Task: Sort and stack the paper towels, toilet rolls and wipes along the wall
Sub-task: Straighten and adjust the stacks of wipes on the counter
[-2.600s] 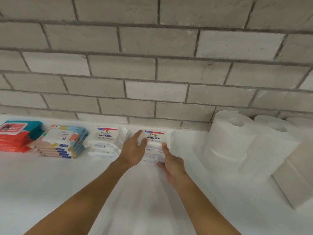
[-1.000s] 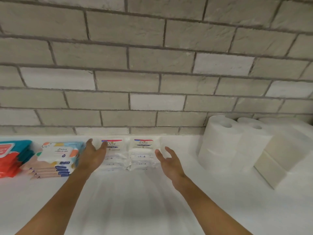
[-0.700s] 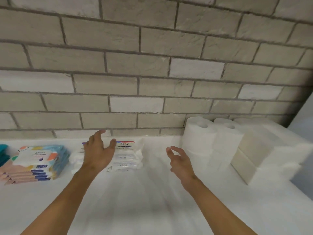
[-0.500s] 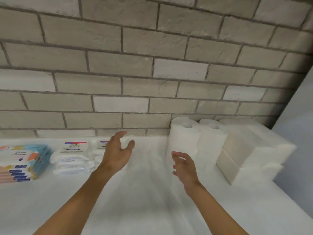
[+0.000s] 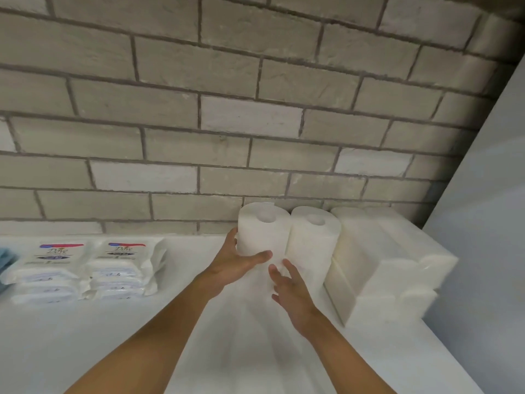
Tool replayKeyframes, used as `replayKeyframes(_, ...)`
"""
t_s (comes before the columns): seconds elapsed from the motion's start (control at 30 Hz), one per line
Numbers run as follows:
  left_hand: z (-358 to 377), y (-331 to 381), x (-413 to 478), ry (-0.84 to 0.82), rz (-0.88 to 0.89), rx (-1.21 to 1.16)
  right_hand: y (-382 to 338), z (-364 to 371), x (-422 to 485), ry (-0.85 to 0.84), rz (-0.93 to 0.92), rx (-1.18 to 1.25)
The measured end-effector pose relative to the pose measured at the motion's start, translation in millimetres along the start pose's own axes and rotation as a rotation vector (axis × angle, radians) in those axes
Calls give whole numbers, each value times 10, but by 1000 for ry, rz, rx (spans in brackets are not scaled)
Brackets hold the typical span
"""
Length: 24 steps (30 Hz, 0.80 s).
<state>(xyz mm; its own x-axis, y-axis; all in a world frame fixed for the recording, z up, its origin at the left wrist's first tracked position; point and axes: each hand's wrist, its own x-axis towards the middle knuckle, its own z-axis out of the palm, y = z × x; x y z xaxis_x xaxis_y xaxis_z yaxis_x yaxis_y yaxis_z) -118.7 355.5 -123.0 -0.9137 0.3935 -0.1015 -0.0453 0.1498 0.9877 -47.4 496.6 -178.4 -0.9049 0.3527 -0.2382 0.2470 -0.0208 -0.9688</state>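
Two columns of white toilet rolls stand side by side against the brick wall. My left hand (image 5: 237,261) wraps around the left side and front of the left roll column (image 5: 262,231). My right hand (image 5: 289,288) rests with spread fingers low on the front, between that column and the right roll column (image 5: 311,243). Stacked white paper towel packs (image 5: 392,265) sit right of the rolls, touching them. Two stacks of white wipes packs (image 5: 125,265) lie to the left by the wall.
Everything rests on a white counter (image 5: 85,336) below the grey brick wall (image 5: 227,109). A pale side wall (image 5: 488,194) closes off the right end. A blue pack edge (image 5: 4,257) shows at the far left.
Both hands left the wipes stacks and moved right to the toilet rolls. The left hand now grips the left column. My view swung right, so the coloured wipes packs dropped out of sight.
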Motion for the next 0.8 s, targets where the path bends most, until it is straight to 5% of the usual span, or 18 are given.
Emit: replayKeyframes(0.8,-284,-429,15,353,53,103,36,262,198,-210,-107,35)
